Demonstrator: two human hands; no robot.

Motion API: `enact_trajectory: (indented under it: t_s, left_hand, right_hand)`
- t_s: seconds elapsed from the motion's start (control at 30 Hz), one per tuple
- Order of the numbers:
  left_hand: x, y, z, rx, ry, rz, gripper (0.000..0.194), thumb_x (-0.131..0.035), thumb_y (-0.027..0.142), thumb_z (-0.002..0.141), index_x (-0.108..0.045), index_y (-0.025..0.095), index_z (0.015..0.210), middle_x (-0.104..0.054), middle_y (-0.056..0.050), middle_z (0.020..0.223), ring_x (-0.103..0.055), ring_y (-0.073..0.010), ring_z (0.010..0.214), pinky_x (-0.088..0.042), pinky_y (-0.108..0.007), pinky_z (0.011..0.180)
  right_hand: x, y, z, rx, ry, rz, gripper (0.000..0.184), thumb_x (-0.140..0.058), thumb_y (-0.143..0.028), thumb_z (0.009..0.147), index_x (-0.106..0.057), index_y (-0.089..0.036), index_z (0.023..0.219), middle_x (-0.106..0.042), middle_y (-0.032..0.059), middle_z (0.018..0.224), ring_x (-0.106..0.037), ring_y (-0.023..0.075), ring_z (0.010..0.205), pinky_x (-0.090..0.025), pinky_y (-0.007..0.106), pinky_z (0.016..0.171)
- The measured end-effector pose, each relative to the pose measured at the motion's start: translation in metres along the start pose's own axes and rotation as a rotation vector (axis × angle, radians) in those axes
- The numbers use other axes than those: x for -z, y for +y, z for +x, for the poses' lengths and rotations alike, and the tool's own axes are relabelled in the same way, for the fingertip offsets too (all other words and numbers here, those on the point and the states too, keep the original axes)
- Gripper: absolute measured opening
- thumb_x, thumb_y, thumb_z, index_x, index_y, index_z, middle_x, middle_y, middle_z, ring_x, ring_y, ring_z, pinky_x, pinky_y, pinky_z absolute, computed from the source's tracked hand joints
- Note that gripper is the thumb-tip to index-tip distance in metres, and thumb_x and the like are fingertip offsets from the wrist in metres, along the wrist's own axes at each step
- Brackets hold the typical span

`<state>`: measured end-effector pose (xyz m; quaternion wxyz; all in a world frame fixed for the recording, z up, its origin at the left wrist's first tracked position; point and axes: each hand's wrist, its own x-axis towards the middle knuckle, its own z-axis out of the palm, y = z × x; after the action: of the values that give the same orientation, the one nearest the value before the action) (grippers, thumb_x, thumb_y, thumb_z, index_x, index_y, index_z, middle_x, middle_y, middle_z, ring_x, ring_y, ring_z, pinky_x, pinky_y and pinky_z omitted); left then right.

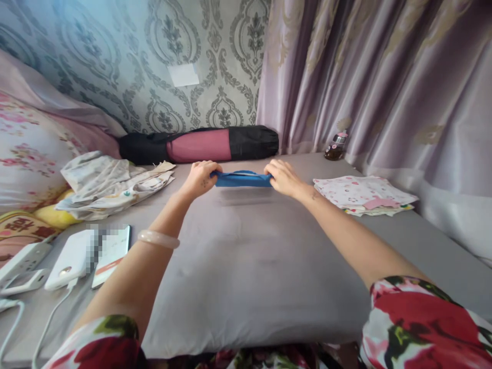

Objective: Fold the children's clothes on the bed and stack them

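Observation:
Stretched between my two hands is a piece of blue cloth (244, 179), seen nearly edge-on, with a slit-like opening and something pale along its top. My left hand (202, 178) pinches its left end. At the right end my right hand (283, 177) grips it the same way. Both arms reach out straight ahead, and the cloth hangs over the grey bed sheet (246, 266), with a blurred shadow below it. Its full shape is hidden by the viewing angle, so I cannot tell what kind of article it is.
A pink and black rolled bag (200, 145) lies along the wall. Crumpled clothes (115, 182), a white power bank (71, 259), a phone (111, 256) and a power strip (25, 261) lie left. Folded clothes (361, 192) and a bottle (336, 146) are right, near the curtain (365, 77).

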<state>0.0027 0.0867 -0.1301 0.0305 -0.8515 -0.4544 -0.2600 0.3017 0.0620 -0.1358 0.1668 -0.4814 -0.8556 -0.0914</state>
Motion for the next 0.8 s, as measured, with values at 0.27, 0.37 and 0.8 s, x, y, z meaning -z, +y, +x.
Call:
enact_trajectory:
  t_s: [0.27,0.37,0.8]
  left_hand:
    - [-0.031,0.022,-0.083,-0.242,-0.138,0.110,0.028,-0.038,0.014,0.088,-0.061,0.022,0.101,-0.064,-0.007,0.101,-0.056,-0.0216,0.094,-0.035,-0.038,0.093]
    - [-0.043,0.021,-0.099,-0.272,-0.211,0.105,0.031,-0.033,0.016,0.092,-0.061,0.023,0.104,-0.063,-0.008,0.101,-0.056,-0.0212,0.095,-0.035,-0.038,0.092]
    - [-0.056,0.041,-0.084,0.153,-0.248,0.024,0.028,-0.041,0.024,0.087,-0.068,0.022,0.094,-0.070,-0.006,0.098,-0.061,-0.0239,0.099,-0.044,-0.039,0.088]
  right_hand:
    - [-0.042,-0.029,-0.071,0.128,-0.138,-0.111,0.032,-0.036,-0.001,0.087,-0.060,-0.019,0.100,-0.057,0.0098,0.101,-0.047,0.0236,0.095,-0.032,0.033,0.082]
    - [-0.053,-0.033,-0.085,0.149,-0.188,-0.088,0.034,-0.034,-0.001,0.088,-0.060,-0.019,0.101,-0.057,0.0089,0.101,-0.048,0.0223,0.093,-0.032,0.031,0.081]
    - [-0.047,-0.042,-0.052,-0.072,-0.293,0.161,0.033,-0.039,-0.008,0.086,-0.067,-0.019,0.099,-0.065,0.0067,0.107,-0.057,0.0197,0.102,-0.038,0.031,0.092]
